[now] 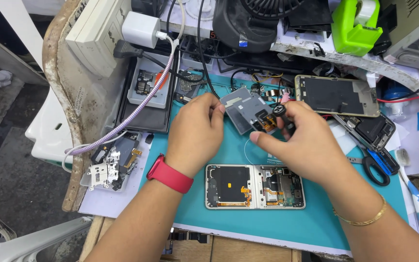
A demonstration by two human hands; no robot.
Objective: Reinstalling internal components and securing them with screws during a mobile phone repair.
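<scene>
My left hand [196, 131], with a red watch band on the wrist, pinches the left edge of a small grey panel [245, 109] with black and orange flex parts, held above the teal mat [229, 221]. My right hand [300, 143] grips a small black tool with a round end [280, 111], its tip against the panel's lower right. Below both hands an opened folding phone [254, 186] lies flat on the mat, its inner boards and orange flex cables showing.
An opened phone frame [336, 95] and another dark phone [374, 132] lie at the right, with blue-handled scissors [379, 165]. A tray of parts [146, 87], loose parts [110, 165], a braided cable [141, 104], a green tape dispenser [355, 24] and a fan [253, 19] crowd the back.
</scene>
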